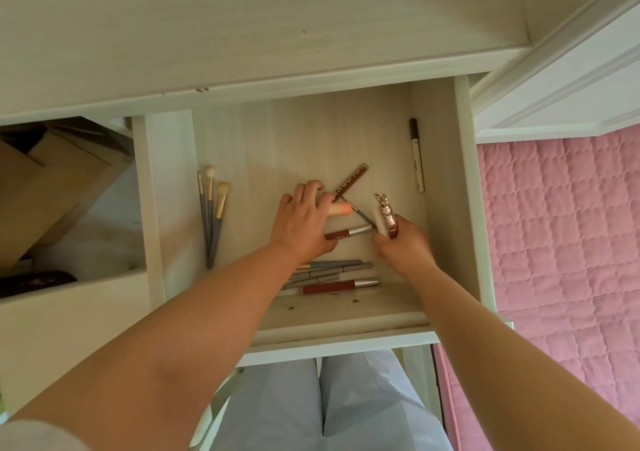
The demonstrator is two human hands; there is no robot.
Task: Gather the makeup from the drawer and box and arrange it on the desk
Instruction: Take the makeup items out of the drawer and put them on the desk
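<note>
The left hand [304, 218] hides part of the peach tube [341, 209] — its fingers' grip unclear.

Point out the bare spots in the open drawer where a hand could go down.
Bare floor lies at the back of the drawer, between the brushes and the white pen. The middle is crowded by the left hand, the right hand and lip tubes; pencils fill the front.

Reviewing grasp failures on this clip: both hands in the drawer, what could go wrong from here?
1. The right hand already grips a rose-gold tube and a white stick; taking more could make one slip.
2. The left hand grasps the peach tube amid crossed items; lifting may drag the thin pencil.
3. The white pen by the drawer's right wall may get overlooked.
</note>
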